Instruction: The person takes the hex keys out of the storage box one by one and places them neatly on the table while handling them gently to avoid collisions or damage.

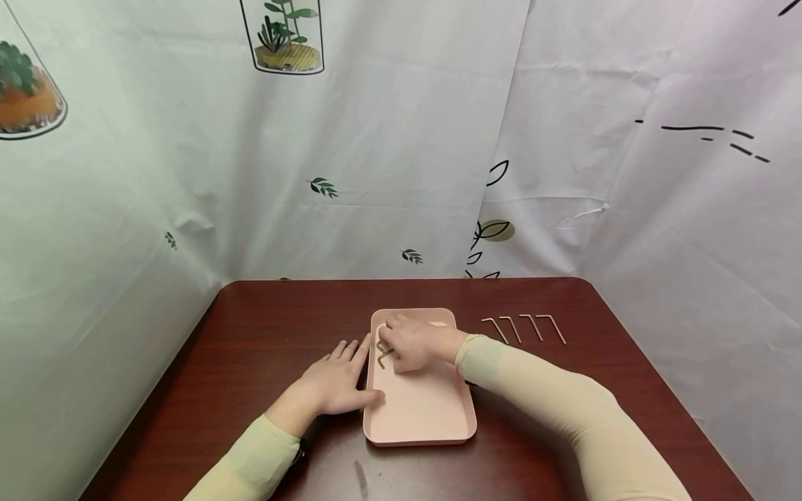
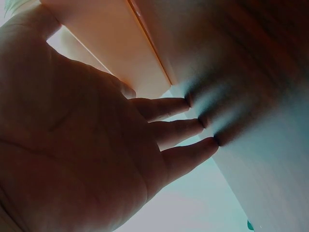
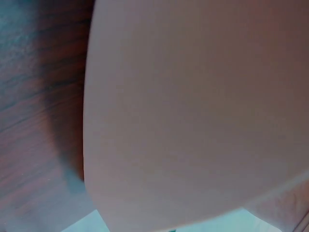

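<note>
A shallow pink tray (image 1: 432, 417) lies on the table between the two hands. My left hand (image 1: 335, 383) spreads along its left side, thumb over the rim and fingers straight on the table; the left wrist view shows the palm (image 2: 87, 130) and extended fingers. Reaching into the tray's upper left part, my right hand (image 1: 416, 342) has bent fingers over several bronze L-shaped hex keys (image 1: 381, 360). Its fingers partly cover these keys, and I cannot tell if one is pinched. The tray's pale wall (image 3: 193, 111) fills most of the right wrist view.
Several more hex keys (image 1: 530, 327) lie in a spaced row on the dark red-brown table (image 1: 263, 327), right of the tray and beyond the right forearm. White printed curtains (image 1: 401, 139) hang behind the table and along both sides.
</note>
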